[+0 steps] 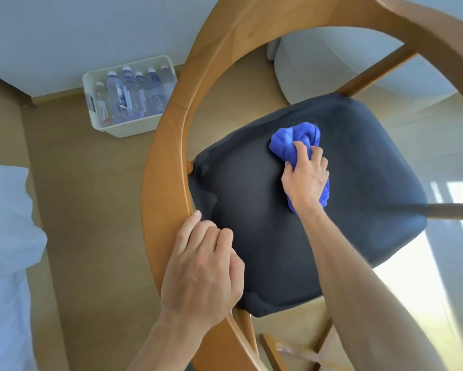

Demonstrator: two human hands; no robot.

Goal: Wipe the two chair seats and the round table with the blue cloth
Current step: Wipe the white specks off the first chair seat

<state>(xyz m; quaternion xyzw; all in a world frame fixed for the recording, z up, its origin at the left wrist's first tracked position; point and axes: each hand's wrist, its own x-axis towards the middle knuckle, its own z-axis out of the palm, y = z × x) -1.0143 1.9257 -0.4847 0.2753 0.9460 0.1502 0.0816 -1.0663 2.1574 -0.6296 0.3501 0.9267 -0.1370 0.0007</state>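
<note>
At centre frame the right hand [305,178] presses the bunched blue cloth [294,143] onto the dark chair seat [251,210], fingers closed around the fabric. At lower centre the left hand [201,269] grips the curved wooden backrest [166,145], fingers curled over its rail. In the upper left a white bin [128,129] of water bottles [128,95] sits on the floor against the wall.
</note>
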